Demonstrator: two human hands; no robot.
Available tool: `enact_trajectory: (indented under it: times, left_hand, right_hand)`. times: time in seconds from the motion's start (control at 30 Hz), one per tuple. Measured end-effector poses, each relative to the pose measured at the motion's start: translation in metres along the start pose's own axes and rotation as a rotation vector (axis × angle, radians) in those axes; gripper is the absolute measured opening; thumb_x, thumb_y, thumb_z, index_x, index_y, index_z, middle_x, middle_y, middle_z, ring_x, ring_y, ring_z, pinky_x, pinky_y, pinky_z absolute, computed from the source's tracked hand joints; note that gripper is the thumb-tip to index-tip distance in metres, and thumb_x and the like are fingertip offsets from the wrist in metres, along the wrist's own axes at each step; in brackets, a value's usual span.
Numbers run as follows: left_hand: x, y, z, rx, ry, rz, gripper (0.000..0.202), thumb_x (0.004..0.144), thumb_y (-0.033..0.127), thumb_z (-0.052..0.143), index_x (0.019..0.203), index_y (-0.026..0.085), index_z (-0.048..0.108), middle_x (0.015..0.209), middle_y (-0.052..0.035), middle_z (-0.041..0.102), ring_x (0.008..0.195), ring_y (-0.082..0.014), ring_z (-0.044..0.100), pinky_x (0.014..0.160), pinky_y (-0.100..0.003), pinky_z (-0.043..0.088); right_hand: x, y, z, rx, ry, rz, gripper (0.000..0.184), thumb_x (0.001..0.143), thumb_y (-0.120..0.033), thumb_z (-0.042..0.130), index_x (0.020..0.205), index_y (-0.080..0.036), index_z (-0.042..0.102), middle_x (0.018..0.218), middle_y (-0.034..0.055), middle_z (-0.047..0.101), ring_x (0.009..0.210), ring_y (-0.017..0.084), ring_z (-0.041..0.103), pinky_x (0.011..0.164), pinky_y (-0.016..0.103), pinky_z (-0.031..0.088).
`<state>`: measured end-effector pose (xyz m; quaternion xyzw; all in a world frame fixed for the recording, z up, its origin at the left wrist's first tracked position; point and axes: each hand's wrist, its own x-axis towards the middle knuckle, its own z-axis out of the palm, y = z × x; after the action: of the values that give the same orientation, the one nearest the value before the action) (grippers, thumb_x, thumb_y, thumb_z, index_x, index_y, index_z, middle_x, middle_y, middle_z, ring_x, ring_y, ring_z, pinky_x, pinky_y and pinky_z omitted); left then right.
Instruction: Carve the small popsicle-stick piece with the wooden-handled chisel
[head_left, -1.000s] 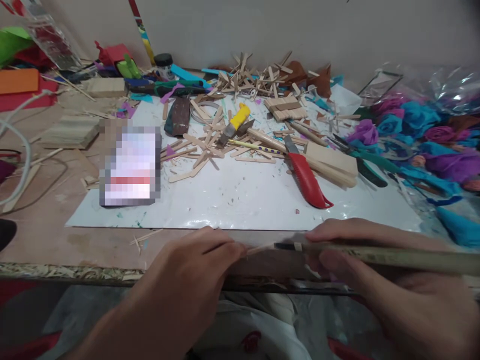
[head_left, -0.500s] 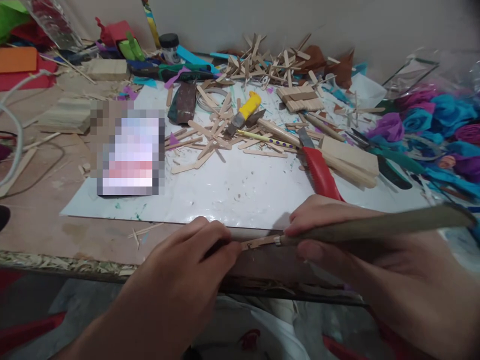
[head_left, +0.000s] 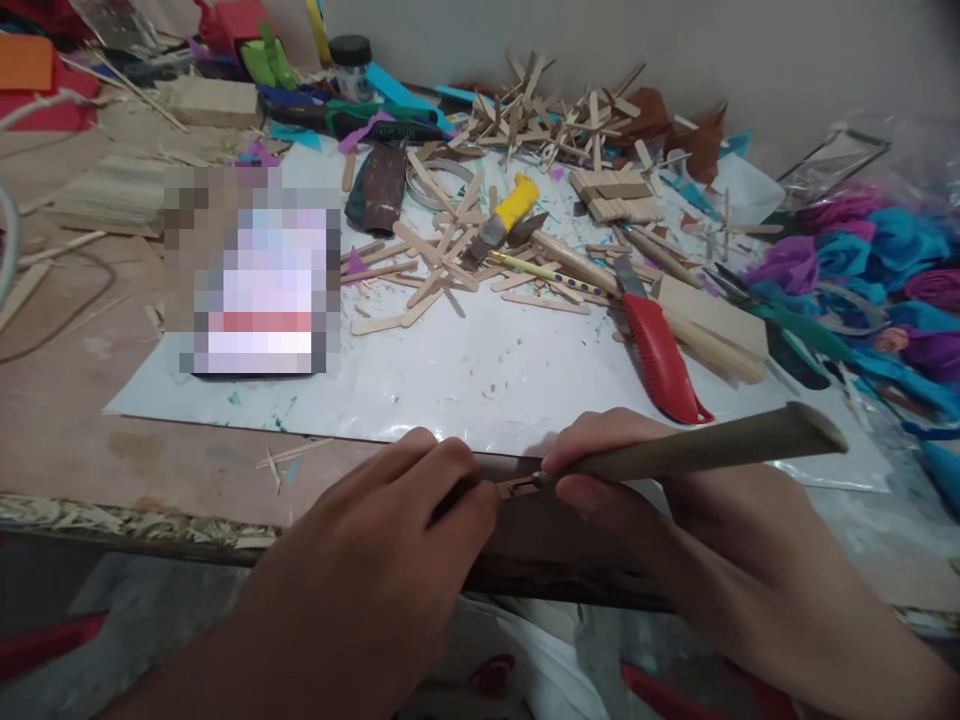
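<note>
My left hand (head_left: 397, 530) is closed at the table's front edge, pinching a small flat wooden craft stick (head_left: 513, 490) that pokes out to the right of its fingertips. My right hand (head_left: 667, 520) grips a carving tool (head_left: 720, 446) with a long dull-brown wooden handle, which slants up to the right. The tool's narrow tip meets the stick just right of my left fingers. The fingers hide most of the stick, and the tip's exact shape is too small to make out.
A white sheet (head_left: 420, 390) covers the table behind my hands. On it lie a blurred-out phone (head_left: 262, 290), a red-handled cutter (head_left: 660, 350), a yellow-handled cutter (head_left: 514, 205), a pencil (head_left: 551, 274) and scattered craft sticks (head_left: 386, 323). Crepe-paper flowers (head_left: 900, 240) crowd the right side.
The carving tool's handle end has swung left and my right hand has come nearer to my left. The whole view has shifted slightly. Both hands keep their grip.
</note>
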<state>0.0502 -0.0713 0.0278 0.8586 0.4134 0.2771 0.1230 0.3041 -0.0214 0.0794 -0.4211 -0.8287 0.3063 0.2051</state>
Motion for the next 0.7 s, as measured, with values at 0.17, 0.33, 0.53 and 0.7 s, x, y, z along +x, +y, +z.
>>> enact_trajectory:
  times: [0.17,0.33,0.53,0.7]
  left_hand:
    - [-0.001,0.000,0.000,-0.007,-0.014,-0.013,0.046,0.101,-0.008,0.052,0.123,0.016,0.084,0.112,-0.0045,0.081,0.103,-0.0266,0.076,0.095,-0.041,0.067]
    - [-0.002,-0.001,-0.002,-0.004,0.001,-0.008,0.040,0.109,-0.003,0.053,0.127,0.017,0.083,0.120,-0.0050,0.083,0.109,-0.0259,0.077,0.100,-0.040,0.065]
    - [-0.005,-0.001,-0.001,-0.028,0.018,0.003,0.041,0.106,-0.006,0.049,0.121,0.016,0.080,0.117,-0.0067,0.081,0.106,-0.0270,0.076,0.094,-0.042,0.066]
    - [-0.005,0.000,0.001,-0.032,-0.015,-0.001,0.038,0.107,-0.005,0.053,0.124,0.015,0.079,0.118,-0.0073,0.078,0.107,-0.0285,0.074,0.094,-0.044,0.065]
  right_hand:
    - [-0.004,-0.001,0.002,-0.050,0.006,-0.028,0.018,0.123,-0.030,0.063,0.108,-0.033,0.073,0.098,-0.0077,0.084,0.081,0.013,0.078,0.068,0.022,0.059]
    - [-0.005,-0.004,0.003,-0.008,-0.030,-0.090,0.016,0.119,-0.019,0.065,0.116,-0.034,0.071,0.100,-0.0100,0.084,0.082,0.011,0.080,0.072,0.017,0.061]
    - [0.010,-0.006,0.001,0.056,-0.056,0.028,0.024,0.117,-0.030,0.067,0.098,-0.028,0.080,0.095,-0.0027,0.089,0.080,0.016,0.082,0.067,0.024,0.063]
    - [0.019,-0.003,-0.003,0.304,0.002,0.239,0.032,0.110,-0.054,0.084,0.093,-0.027,0.087,0.085,-0.0007,0.088,0.073,0.018,0.082,0.059,0.022,0.063]
